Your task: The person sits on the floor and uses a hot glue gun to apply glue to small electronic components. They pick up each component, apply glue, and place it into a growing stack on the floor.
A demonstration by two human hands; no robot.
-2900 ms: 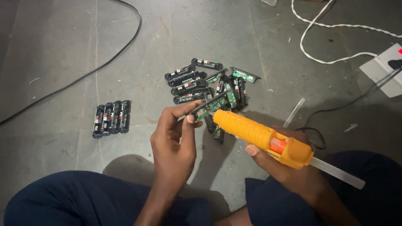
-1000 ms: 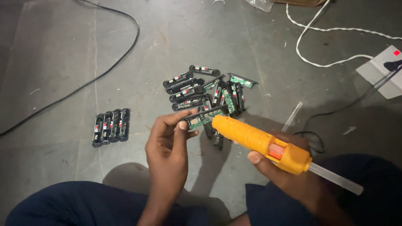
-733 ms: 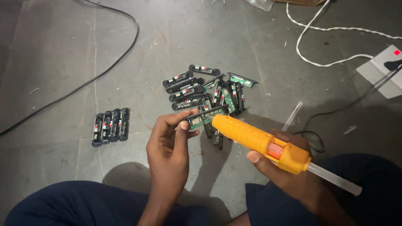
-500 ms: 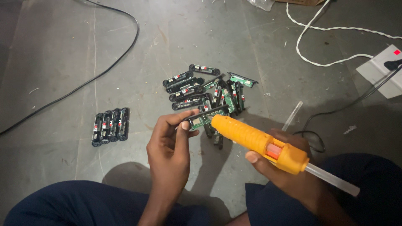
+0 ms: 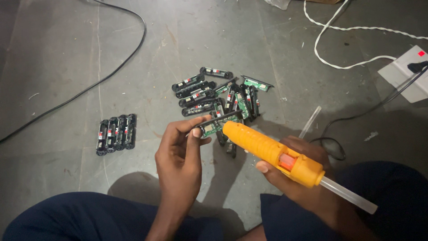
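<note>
Far left on the floor (image 5: 53,53), a black cable (image 5: 111,76) curves across. Next a neat row of four black modules (image 5: 116,134), lying side by side, apart from the rest. Left hand (image 5: 180,154) pinches a small green circuit board (image 5: 213,126) betw. thumb & fingertips, held just above the floor in front of the loose pile of modules (image 5: 218,96). Glue gun (image 5: 272,151), orange, nozzle touching or nearly touching the board; right hand (image 5: 296,178) wrapped round its grip, clear glue stick (image 5: 347,198) out the back. Spare stick (image 5: 310,122) on floor; white cord (image 5: 339,58) & socket box (image 5: 401,76) far right. Best, I'd say: keep board steady, fingertips clear of the hot tip, small dab only.
</note>
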